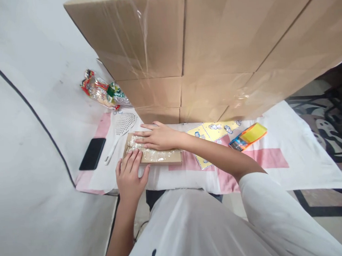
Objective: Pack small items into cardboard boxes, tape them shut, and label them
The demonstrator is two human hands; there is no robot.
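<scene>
Pressing down, your right hand (157, 137) lies flat with fingers spread across the top of the flat brown cardboard packet wrapped in clear tape (153, 154), while your left hand (129, 175) rests open-fingered on its near left corner. The packet sits near the left end of the pink-and-white patterned cloth (285, 153), just beside a white slotted plastic spatula (120, 132) and a black phone (92, 153). Tall taped cardboard boxes (207, 47) stand along the far edge.
</scene>
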